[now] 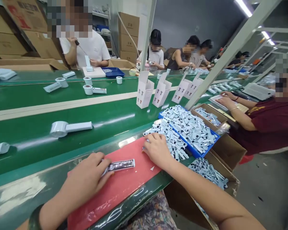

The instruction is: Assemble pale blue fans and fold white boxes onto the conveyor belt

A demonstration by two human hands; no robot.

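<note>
On the red mat [132,179], my left hand [87,174] is closed around one end of a white device whose open handle [122,164] shows silvery inner parts. The palm hides the device's other end. My right hand [157,150] rests at the mat's far right edge, beside a pile of pale handle covers [166,135]. Its fingers are loosely bent and a little apart, with nothing visible between them. A blue tray [194,153] heaped with similar covers stands just beyond. A white device with a round head and straight handle [78,126] lies on the green belt [115,116].
Printed white boxes [144,94] stand open along the belt. Cardboard boxes [227,151] with more covers sit at right, near a co-worker in a dark red shirt [276,118]. A slanted metal post [220,60] rises beyond the tray. Other people work across the belt.
</note>
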